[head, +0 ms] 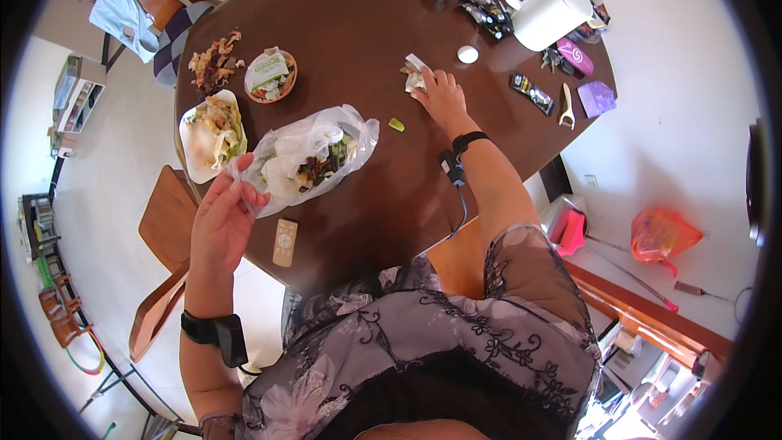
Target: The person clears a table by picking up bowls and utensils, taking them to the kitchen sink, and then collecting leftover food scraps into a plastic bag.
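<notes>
My left hand (pixel 223 214) pinches the near edge of a clear plastic bag (pixel 365 137), which lies open on the table. Crumpled white tissues (pixel 287 177) and dark and green food scraps (pixel 321 171) are inside it. Farther right, my right hand (pixel 445 101) is closed over a crumpled tissue (pixel 415 80) on the tabletop; brownish bits show at its far side. Between the bag and that hand lies a small green scrap (pixel 396 124). Left of the bag are a white tray (pixel 197 159) with food remains, an orange-rimmed bowl (pixel 295 73) of scraps and a loose scrap pile (pixel 214 67).
On the brown table (pixel 354 30), a white electric kettle (pixel 544 12) stands at the far right. Near it are keys (pixel 551 61), a black sachet (pixel 531 94), a peeler (pixel 567 107) and a purple packet (pixel 597 99). A remote control (pixel 285 242) lies by the near edge.
</notes>
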A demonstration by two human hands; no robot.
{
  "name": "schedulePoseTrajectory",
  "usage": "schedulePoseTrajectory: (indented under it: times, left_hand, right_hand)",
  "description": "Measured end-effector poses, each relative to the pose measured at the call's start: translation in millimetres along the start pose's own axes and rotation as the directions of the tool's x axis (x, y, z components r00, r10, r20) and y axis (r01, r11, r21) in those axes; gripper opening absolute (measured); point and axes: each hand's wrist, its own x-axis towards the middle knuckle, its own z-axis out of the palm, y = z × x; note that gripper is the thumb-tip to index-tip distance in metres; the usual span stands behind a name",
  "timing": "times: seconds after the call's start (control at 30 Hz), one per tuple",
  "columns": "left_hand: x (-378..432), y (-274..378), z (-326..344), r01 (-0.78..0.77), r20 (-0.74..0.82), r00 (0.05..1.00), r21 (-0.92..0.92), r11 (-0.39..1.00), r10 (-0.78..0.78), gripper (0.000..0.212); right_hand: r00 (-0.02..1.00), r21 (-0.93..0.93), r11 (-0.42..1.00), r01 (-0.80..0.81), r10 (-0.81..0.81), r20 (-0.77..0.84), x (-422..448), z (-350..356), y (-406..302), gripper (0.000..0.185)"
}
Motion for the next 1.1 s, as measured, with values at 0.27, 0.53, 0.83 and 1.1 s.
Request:
schedulePoseTrajectory:
  times: [0.27,0.53,0.83,1.1]
  left_hand:
    - [2.7,-1.0,-1.5,0.002,-0.031,1.0,-0.022,1.0,-0.003,0.041]
    - [2.0,-0.5,-1.8,0.008,-0.017,1.0,-0.03,1.0,-0.008,0.042]
    - [0.9,-2.9,-12.3,0.028,0.035,0.999,-0.074,0.997,-0.026,0.044]
    - [-6.4,-12.9,-13.4,0.054,0.122,0.992,-0.087,0.995,-0.043,0.048]
  right_hand:
    - [0.983,0.291,0.939,-0.183,0.177,0.049,15.7,1.1,8.2,0.04]
    - [0.841,0.902,0.138,-0.408,0.441,0.313,-2.1,-11.3,12.0,0.031]
    - [0.884,0.862,-0.379,-0.337,0.187,0.428,-33.2,-153.1,-44.4,0.025]
    - [0.635,0.636,-0.154,-0.756,-0.411,0.655,-50.3,-244.6,-160.1,0.032]
